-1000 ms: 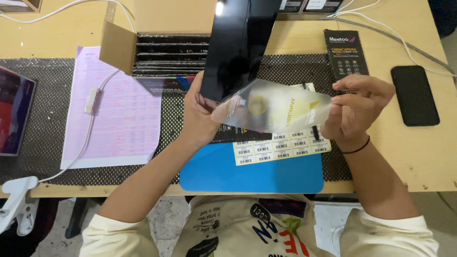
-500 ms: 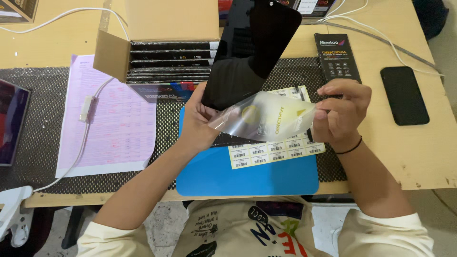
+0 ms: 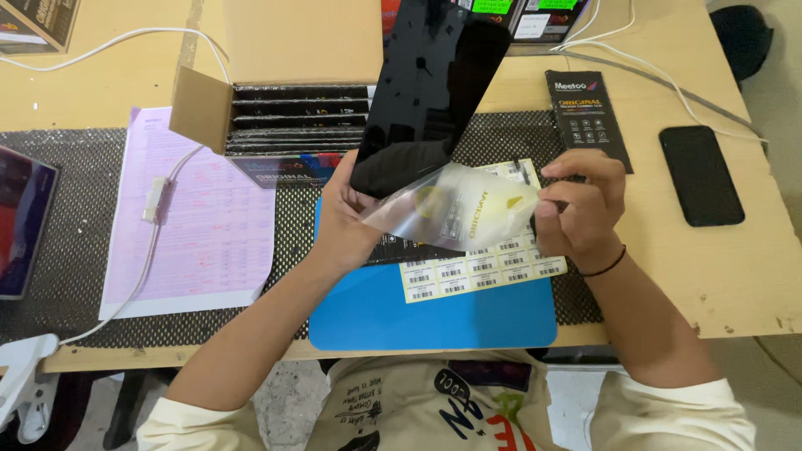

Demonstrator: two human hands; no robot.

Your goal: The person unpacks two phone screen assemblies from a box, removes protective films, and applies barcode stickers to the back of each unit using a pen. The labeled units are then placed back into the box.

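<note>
My left hand (image 3: 347,219) holds the lower end of a large glossy black screen panel (image 3: 430,92), tilted up and away from me. My right hand (image 3: 582,209) pinches the right end of a clear plastic sleeve (image 3: 455,209) with a yellowish insert; the sleeve's left end overlaps the panel's lower edge. Both are held above a blue mat (image 3: 434,309) and a sheet of barcode stickers (image 3: 480,271).
An open cardboard box (image 3: 276,100) of flat black packages stands behind. A pink printed sheet (image 3: 196,225) with a white cable (image 3: 154,200) lies left. A black retail package (image 3: 585,117) and a black phone (image 3: 700,175) lie right. Black mesh matting (image 3: 75,250) covers the wooden table.
The panel has tilted further upright and both hands have drifted slightly left. The sleeve stays at the panel's lower end. The view has shifted a little.
</note>
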